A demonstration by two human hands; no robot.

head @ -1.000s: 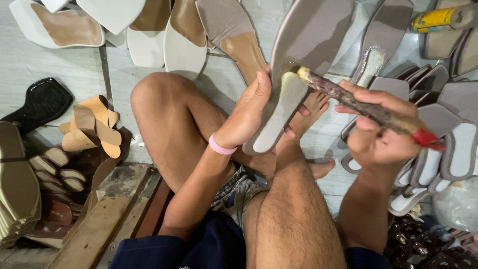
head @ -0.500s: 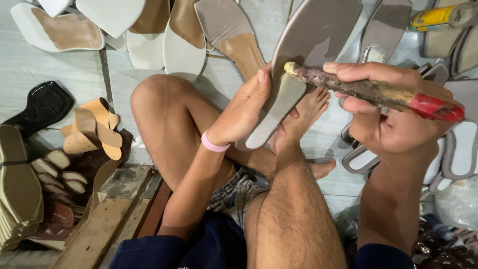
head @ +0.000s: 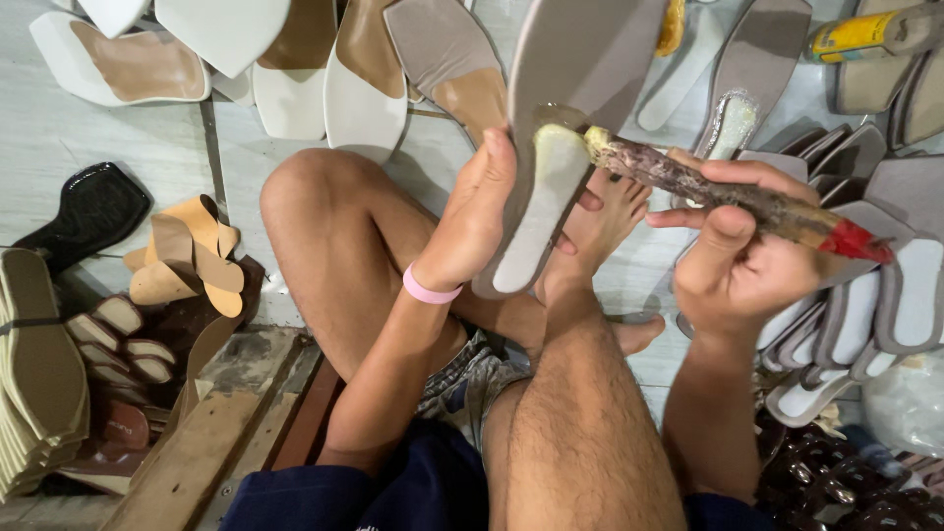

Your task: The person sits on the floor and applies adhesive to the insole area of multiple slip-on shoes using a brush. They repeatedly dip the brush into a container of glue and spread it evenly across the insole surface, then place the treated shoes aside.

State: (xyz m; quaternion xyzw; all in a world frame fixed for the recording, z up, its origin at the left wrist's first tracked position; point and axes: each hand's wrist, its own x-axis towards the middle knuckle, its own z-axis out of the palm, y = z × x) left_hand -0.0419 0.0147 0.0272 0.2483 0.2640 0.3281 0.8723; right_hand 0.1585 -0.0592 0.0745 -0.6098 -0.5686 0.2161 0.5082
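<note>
My left hand (head: 479, 218) grips a long grey shoe insole (head: 575, 88) by its narrow lower end, holding it upright over my crossed legs. A pale inset patch (head: 543, 202) on the insole shines with wet glue. My right hand (head: 739, 258) is closed around a stained brush (head: 728, 195) with a red handle end. The brush tip rests on the top of the pale patch. A pink band (head: 429, 291) circles my left wrist.
Several grey insoles (head: 865, 305) are stacked at the right. White and tan soles (head: 295, 69) lie across the top. A black sole (head: 88, 211), tan straps (head: 187, 256) and stacked soles (head: 34, 383) sit left. A wooden board (head: 211, 433) lies at lower left. A yellow tube (head: 854, 34) is top right.
The brush has moved up and left along the pale patch toward its top. Both hands and the insole sit higher in view than a second ago.
</note>
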